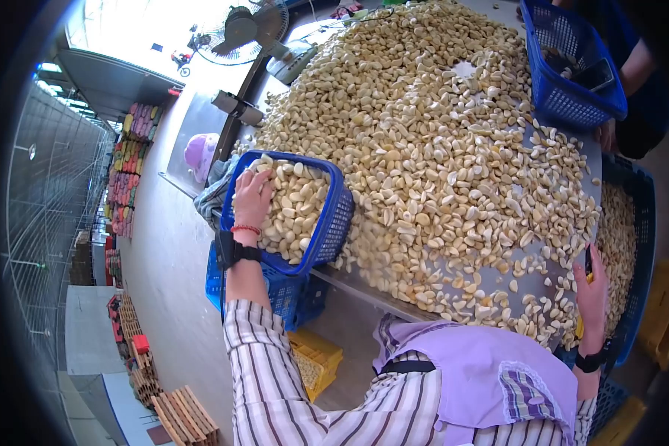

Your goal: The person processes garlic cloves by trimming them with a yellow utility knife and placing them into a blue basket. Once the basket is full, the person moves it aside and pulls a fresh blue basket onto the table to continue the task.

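Note:
My left hand [253, 199] lies on the pale, bean-like pieces [297, 208] inside a blue basket [338, 215] at the table's left edge. Its fingers are bent over the pieces, and the fingertips are partly hidden among them. At the right edge of the table, my right hand [592, 293] is closed around a tool [581, 321] with yellow and black parts, most of it covered by the hand. Many loose pieces [438, 163] spread across the metal table [498, 281] between the two hands.
Another blue basket [572, 100] stands at the upper right beside another person's arm [636, 67]. A large dark-blue crate [641, 245] of pieces is right of the table. A fan [241, 30] stands at the top left. Below the left basket are blue crates [279, 293] and a yellow crate [325, 364].

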Available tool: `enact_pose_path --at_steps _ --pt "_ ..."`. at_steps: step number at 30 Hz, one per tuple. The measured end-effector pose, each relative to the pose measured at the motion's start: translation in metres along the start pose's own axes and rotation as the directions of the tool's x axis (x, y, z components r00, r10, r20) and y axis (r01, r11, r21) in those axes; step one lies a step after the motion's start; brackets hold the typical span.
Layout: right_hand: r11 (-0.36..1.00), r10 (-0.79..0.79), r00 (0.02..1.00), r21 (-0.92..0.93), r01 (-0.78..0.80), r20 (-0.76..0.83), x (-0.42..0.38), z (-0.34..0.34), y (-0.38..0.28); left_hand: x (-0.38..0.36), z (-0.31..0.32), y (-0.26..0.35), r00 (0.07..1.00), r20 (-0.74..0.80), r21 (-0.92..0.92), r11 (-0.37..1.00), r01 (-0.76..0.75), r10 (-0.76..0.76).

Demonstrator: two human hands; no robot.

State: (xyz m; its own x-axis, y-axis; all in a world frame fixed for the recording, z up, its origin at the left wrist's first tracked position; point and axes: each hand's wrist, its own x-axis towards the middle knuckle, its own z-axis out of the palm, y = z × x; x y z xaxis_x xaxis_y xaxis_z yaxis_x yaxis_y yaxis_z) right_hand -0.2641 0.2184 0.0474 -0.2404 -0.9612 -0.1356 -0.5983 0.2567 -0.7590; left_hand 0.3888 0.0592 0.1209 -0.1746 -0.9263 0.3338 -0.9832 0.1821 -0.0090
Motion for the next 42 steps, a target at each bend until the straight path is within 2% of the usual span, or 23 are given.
enact_pose_path --at_steps 5,7,10,11,12,13,15,16,18,23,25,27,29,30,31,33,35,36,38,39,40,41,42 --pt "0.999 0.016 1.000 0.032 -0.016 -0.002 -0.005 0.002 0.013 0.001 0.006 -0.052 0.998 -0.022 0.025 0.997 0.066 -0.066" --pt "0.999 0.017 1.000 0.044 -0.016 -0.003 -0.006 0.002 0.016 0.004 0.001 -0.058 0.967 0.042 -0.063 0.965 0.254 -0.252" --pt "0.997 0.045 0.999 0.062 -0.044 -0.001 -0.007 0.004 0.018 0.008 -0.029 -0.023 0.975 -0.033 -0.050 0.974 0.220 -0.222" --pt "0.986 0.127 0.992 0.106 -0.129 0.026 -0.007 0.004 0.018 0.007 -0.038 -0.010 0.975 -0.056 -0.076 0.975 0.209 -0.214" --pt "0.966 0.206 0.977 0.147 -0.212 0.057 -0.007 0.005 0.019 0.001 -0.040 -0.006 0.995 -0.080 -0.123 0.991 0.055 -0.065" --pt "0.966 0.204 0.977 0.148 -0.210 0.055 -0.006 0.007 0.019 -0.004 -0.045 0.007 0.994 -0.082 -0.123 0.991 0.055 -0.065" --pt "0.973 0.199 0.978 0.103 -0.205 0.061 -0.006 0.014 0.016 -0.020 -0.051 0.038 0.943 0.332 -0.200 0.977 0.070 0.000" --pt "0.974 0.195 0.979 0.104 -0.201 0.065 -0.006 0.015 0.004 -0.028 -0.049 0.052 0.944 0.331 -0.196 0.978 0.075 -0.006" --pt "0.915 0.296 0.931 0.218 -0.340 0.212 -0.005 0.017 -0.030 -0.040 -0.045 0.072 0.956 0.288 0.044 0.997 -0.070 0.055" --pt "0.926 0.199 0.956 0.277 -0.255 0.215 -0.007 0.041 -0.038 -0.043 -0.032 0.080 0.993 0.102 0.013 0.999 -0.053 0.051" --pt "0.969 0.066 0.968 0.215 -0.120 0.244 -0.009 0.047 -0.037 -0.043 -0.027 0.085 0.995 0.000 -0.102 0.990 0.100 -0.100" --pt "0.971 0.039 0.963 0.219 -0.100 0.267 -0.012 0.048 -0.036 -0.041 -0.030 0.102 0.991 -0.032 -0.180 0.976 0.121 -0.129" --pt "0.831 0.082 0.870 0.449 -0.329 0.486 -0.019 0.047 -0.072 -0.042 -0.037 0.136 0.961 0.005 -0.590 0.775 0.226 -0.277" --pt "0.807 0.020 0.840 0.488 -0.333 0.542 -0.018 0.050 -0.078 -0.045 -0.034 0.155 0.929 0.115 -0.803 0.517 0.296 -0.353" --pt "0.778 -0.027 0.810 0.521 -0.351 0.586 -0.021 0.052 -0.080 -0.052 -0.034 0.183 0.932 0.159 -0.816 0.488 0.310 -0.327" --pt "0.779 -0.019 0.735 0.471 -0.414 0.678 -0.025 0.053 -0.097 -0.057 -0.027 0.239 0.901 0.315 -0.873 0.282 0.398 -0.298" --pt "0.761 -0.228 0.717 0.580 -0.291 0.659 -0.028 0.057 -0.106 -0.062 -0.010 0.284 0.985 0.170 -0.924 0.341 0.172 -0.034" --pt "0.761 -0.206 0.730 0.576 -0.299 0.652 -0.029 0.062 -0.104 -0.063 -0.002 0.306 0.987 0.158 -0.937 0.317 0.148 0.003" --pt "0.773 -0.386 0.721 0.629 -0.088 0.575 -0.031 0.068 -0.098 -0.066 0.005 0.340 0.986 0.160 -0.948 0.284 0.141 0.045" --pt "0.776 -0.379 0.728 0.625 -0.088 0.572 -0.030 0.062 -0.100 -0.063 0.006 0.352 0.984 0.120 -0.953 0.292 0.078 0.128" --pt "0.764 -0.319 0.708 0.613 -0.202 0.630 -0.029 0.053 -0.104 -0.060 0.007 0.361 0.975 0.077 -0.955 0.295 0.012 0.210" --pt "0.741 -0.261 0.674 0.591 -0.319 0.691 -0.029 0.047 -0.106 -0.059 0.008 0.367 0.974 0.079 -0.957 0.291 0.014 0.213" --pt "0.721 -0.254 0.687 0.607 -0.335 0.681 -0.029 0.045 -0.105 -0.059 0.009 0.370 0.970 0.076 -0.957 0.289 0.007 0.230"
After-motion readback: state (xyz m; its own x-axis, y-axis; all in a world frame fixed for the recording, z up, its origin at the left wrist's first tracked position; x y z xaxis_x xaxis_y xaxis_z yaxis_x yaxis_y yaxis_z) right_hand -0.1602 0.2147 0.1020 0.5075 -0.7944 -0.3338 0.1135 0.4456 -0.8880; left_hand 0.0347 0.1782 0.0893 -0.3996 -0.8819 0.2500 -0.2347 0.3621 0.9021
